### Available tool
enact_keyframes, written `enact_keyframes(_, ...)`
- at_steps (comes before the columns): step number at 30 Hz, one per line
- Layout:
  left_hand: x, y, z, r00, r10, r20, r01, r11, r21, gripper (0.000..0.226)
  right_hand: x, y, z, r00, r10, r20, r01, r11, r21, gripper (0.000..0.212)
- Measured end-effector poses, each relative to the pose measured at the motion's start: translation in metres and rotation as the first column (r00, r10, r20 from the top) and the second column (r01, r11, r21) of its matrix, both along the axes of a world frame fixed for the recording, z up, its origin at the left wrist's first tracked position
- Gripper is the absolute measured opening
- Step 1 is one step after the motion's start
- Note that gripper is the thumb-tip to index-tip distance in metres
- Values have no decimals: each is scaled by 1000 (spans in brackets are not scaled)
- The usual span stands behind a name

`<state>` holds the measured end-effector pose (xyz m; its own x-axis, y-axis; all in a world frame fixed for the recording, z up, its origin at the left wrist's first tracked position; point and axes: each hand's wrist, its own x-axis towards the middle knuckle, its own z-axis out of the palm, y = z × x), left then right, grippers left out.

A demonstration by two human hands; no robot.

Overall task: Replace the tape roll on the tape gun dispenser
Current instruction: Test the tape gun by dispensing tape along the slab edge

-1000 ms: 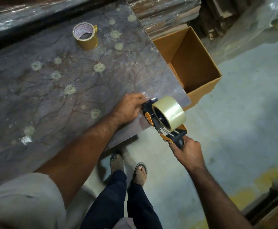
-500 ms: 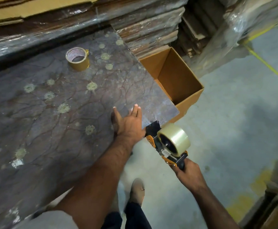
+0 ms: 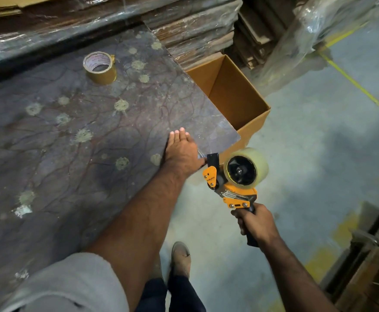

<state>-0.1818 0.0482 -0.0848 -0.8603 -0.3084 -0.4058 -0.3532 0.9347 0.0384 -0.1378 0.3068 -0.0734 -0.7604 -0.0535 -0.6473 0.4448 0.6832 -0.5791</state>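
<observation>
Since 0.5 s ago the gun (image 3: 231, 190) sits a bit further from the tabletop (image 3: 71, 143) edge. Left hand (image 3: 181, 154) stays flat at that edge, fingers (image 3: 178, 137) pressed together, extended. Right hand (image 3: 256, 224) fingers wrapped round the gun handle. Two rolls: clear roll (image 3: 255, 161) on gun, brown roll (image 3: 99, 68) far beyond left fingers. One box (image 3: 235, 97). Open floor (image 3: 319, 143) right.

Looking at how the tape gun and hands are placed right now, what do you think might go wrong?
The left hand lies flat on the table beside the tape gun's front end, so its cutter could nick the fingers. The gun hangs off the table edge, held only by the right hand; a slip would drop it and the clear roll to the floor.
</observation>
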Motion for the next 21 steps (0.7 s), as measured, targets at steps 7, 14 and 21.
enact_keyframes(7, -4, 11, 1, 999, 34, 31, -32, 998, -58, 129, -22, 8, -7, 999, -43, 19, 43, 999, -26, 14)
enact_keyframes(14, -3, 9, -10, 998, 63, -1, -63, 997, -46, 131, -21, 3, -18, 994, -63, 89, 65, 998, -20, 18)
enact_keyframes(21, -2, 14, -6, 999, 47, 3, -47, 996, -71, 134, -25, 4, -3, 935, -66, 349, 90, 995, -52, 22)
